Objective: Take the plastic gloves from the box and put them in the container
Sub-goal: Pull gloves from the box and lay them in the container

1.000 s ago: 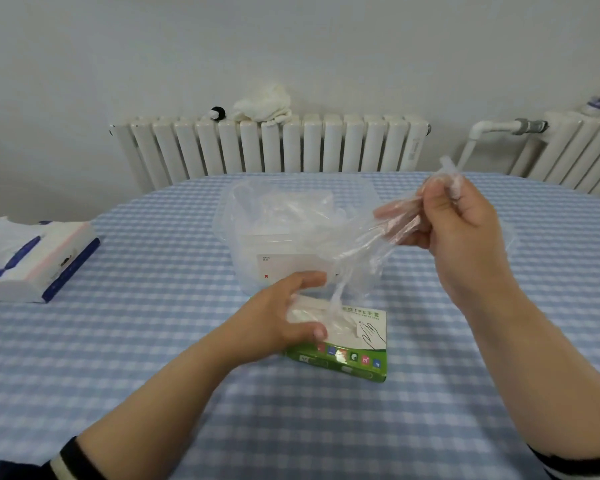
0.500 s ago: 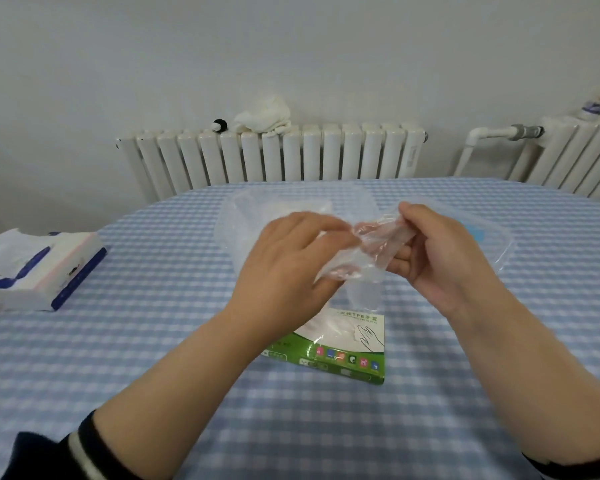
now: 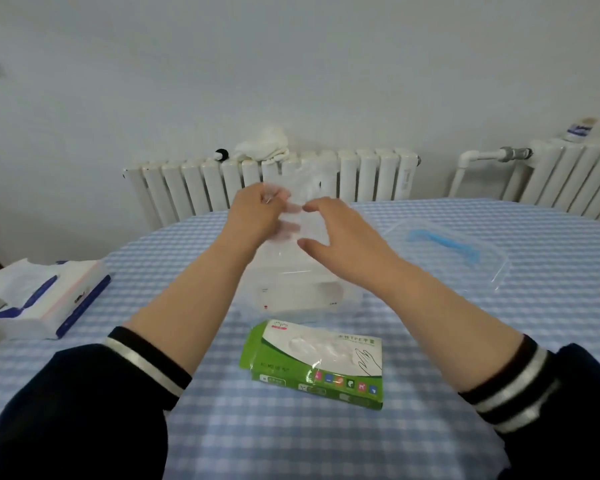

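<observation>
Step in hand: transfer of one plastic glove [image 3: 303, 202] to the container [image 3: 298, 289]. The glove hangs as a clear sheet above the container, which stands on the checked surface [image 3: 291, 441] just beyond the green box [image 3: 314, 363].

The left hand [image 3: 257, 214] pinches the glove's upper edge with curled fingers. The right hand [image 3: 340, 233] sits beside the glove with fingers loosely spread; whether it grips the film cannot be told.

Further gloves show at the box's opening. The lid [image 3: 465, 254] lies apart, to the right of the container.

Next move, as judged: lower the glove into the container and release. The thin film is likely to cling to the fingers, so press it down before withdrawing.
</observation>
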A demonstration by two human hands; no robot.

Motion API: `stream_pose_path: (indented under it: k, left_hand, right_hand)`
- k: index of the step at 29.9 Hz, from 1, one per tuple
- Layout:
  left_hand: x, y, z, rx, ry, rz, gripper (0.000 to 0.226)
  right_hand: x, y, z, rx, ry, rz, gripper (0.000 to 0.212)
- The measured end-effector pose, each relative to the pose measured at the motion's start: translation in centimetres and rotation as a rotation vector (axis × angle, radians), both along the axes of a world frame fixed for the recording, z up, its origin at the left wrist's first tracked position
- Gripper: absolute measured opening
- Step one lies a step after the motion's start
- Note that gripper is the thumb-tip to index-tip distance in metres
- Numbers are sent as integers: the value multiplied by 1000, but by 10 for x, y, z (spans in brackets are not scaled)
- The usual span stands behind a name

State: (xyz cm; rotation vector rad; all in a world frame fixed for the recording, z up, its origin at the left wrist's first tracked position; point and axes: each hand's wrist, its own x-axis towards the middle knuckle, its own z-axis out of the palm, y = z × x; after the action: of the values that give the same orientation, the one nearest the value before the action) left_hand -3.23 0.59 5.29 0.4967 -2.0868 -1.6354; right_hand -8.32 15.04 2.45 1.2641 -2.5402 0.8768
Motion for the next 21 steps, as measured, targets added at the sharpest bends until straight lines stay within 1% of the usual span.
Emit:
stream_pose_path:
  k: [3,5,6,7,8,9,10,12,14,16,18,19,21]
  left_hand:
    - [-13,-12,-5,-48,-197,87,18]
    - [-18,-19,-12,-184,-331,121,25]
    - [-18,-24,-18,-329,-388,124,31]
    - [-19,-29,-24,-529,-439,109,43]
    - [-20,-33,-30,-716,-496,78,54]
    - [-21,-36,-35,-858,-544,46,62]
    - [-22,-37,-38,-954,-585,25,67]
    - [-23,-40,-41,-1084,-634,15,70]
    - [-21,-41,-40,-1208,-648,2,70]
    - [-18,-41,-41,-1363,-615,3,65]
    - [-17,-37,-38,-1466,-531,-14,47]
    - [-17,-33,-35,-1448,-527,-70,35]
    - [-19,-26,-31,-1303,-629,-253,19]
  right_hand:
    - [-23,-20,1,274,-60,-6,64]
    - [-33,-29,2,414,-119,29,70]
    - [-37,-32,3,470,-150,53,71]
    - [-40,-35,4,522,-172,81,71]
    - [-42,-38,6,569,-193,108,69]
    - [-43,-40,7,612,-218,134,65]
    - [-44,-42,9,657,-257,153,60]
    - [-45,-46,8,728,-340,154,55]
    - [-44,-51,2,811,-328,122,51]
    - [-45,-56,-6,909,-277,107,45]
    - [-47,-59,-12,965,-278,113,43]
    - [-48,-60,-14,966,-285,118,41]
    - [-50,-60,-15,948,-311,129,37]
